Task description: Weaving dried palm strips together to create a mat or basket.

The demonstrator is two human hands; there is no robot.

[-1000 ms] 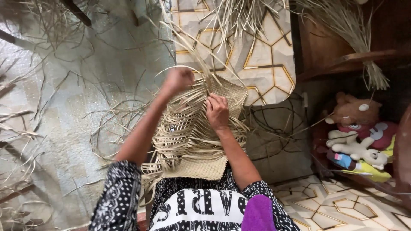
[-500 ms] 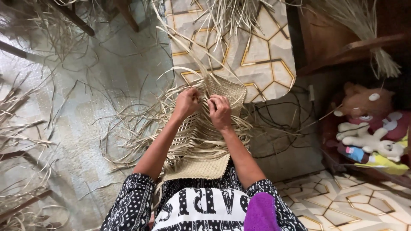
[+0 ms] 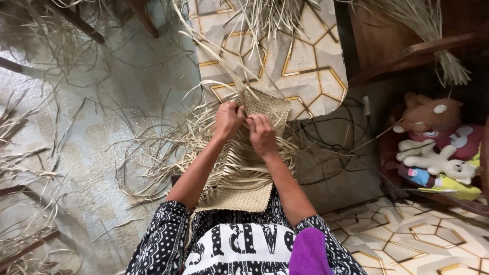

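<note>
A half-woven mat of pale straw strips (image 3: 265, 104) lies across my lap and reaches out over the floor. Both hands work at its far woven edge. My left hand (image 3: 227, 118) is closed on loose straw strips just left of the woven patch. Right beside it, my right hand (image 3: 261, 133) pinches strips against the weave. The two hands almost touch. Unwoven strips (image 3: 168, 147) fan out to the left of the mat. A finished woven band (image 3: 238, 198) rests near my body.
Loose straw litters the grey floor (image 3: 97, 168) at left. Straw bundles (image 3: 428, 25) hang at the top right over a wooden shelf (image 3: 407, 56). Stuffed toys (image 3: 438, 147) sit at right. Patterned tile floor (image 3: 305, 66) lies beyond the mat. Dark cords (image 3: 331, 137) trail beside it.
My left hand came down from a raised position and closed in beside the right hand at the mat's far edge. The view shifted slightly downward.
</note>
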